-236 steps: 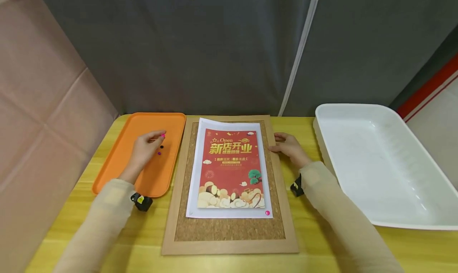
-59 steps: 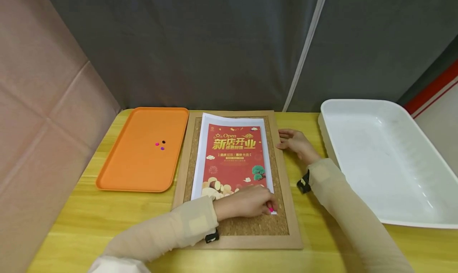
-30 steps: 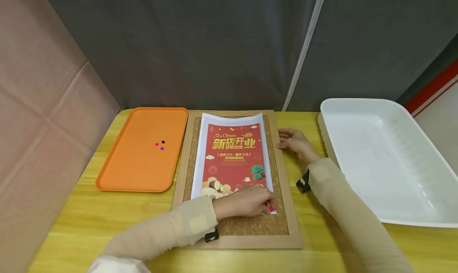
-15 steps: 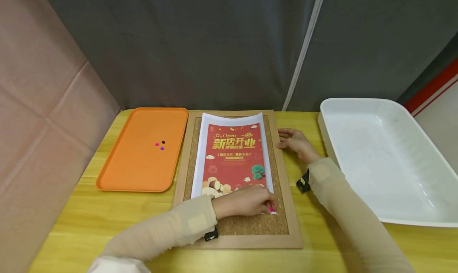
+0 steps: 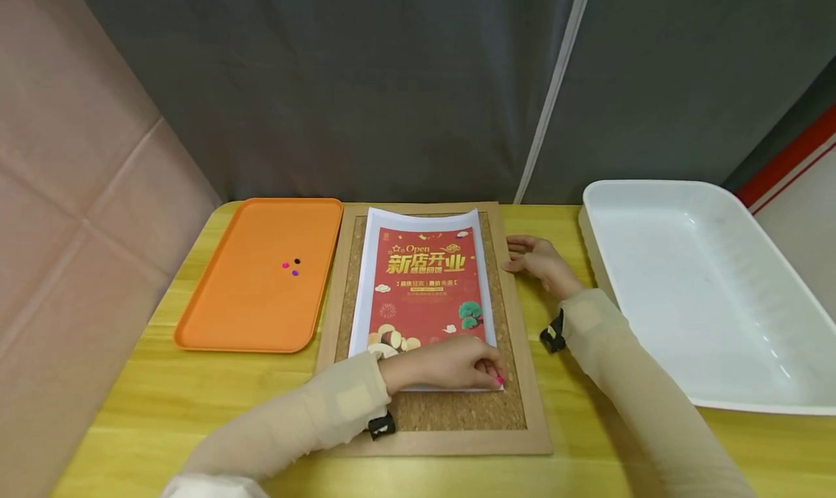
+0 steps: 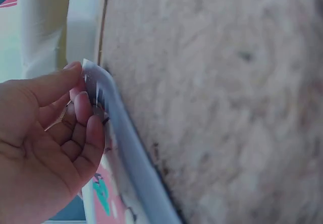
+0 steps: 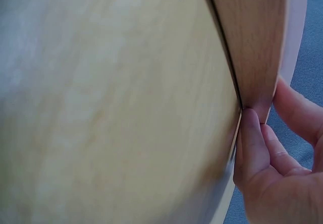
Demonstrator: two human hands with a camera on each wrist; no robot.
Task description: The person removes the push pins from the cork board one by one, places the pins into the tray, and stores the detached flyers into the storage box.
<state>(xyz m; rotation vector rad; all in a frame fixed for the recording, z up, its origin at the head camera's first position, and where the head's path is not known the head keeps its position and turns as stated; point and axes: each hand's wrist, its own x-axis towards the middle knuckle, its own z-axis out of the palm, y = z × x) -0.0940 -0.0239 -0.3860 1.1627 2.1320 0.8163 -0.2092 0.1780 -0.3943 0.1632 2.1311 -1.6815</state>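
Observation:
My left hand (image 5: pixel 453 364) reaches across the red poster (image 5: pixel 424 316) to its lower right corner. There its fingertips pinch a pink pushpin (image 5: pixel 500 380). In the left wrist view the white paper edge (image 6: pixel 126 133) stands off the cork beside the fingers; the pin is hidden there. Under the poster lies a wood-framed cork board (image 5: pixel 457 415). My right hand (image 5: pixel 538 262) grips the right side of its frame, with the thumb and fingers on either side of the wood (image 7: pixel 255 47) in the right wrist view.
An orange tray (image 5: pixel 242 302) lies left of the board. On it are a pink pin (image 5: pixel 285 265), a black pin (image 5: pixel 297 261) and a purple pin (image 5: pixel 295 273). A deep white tub (image 5: pixel 692 302) stands at the right. Behind the table hangs a dark grey curtain (image 5: pixel 366 84).
Earlier my left hand held a pink pin over the tray; a pink pin now lies there. It moved to the poster's lower right corner pin, which has just shifted slightly. The right hand stays put.

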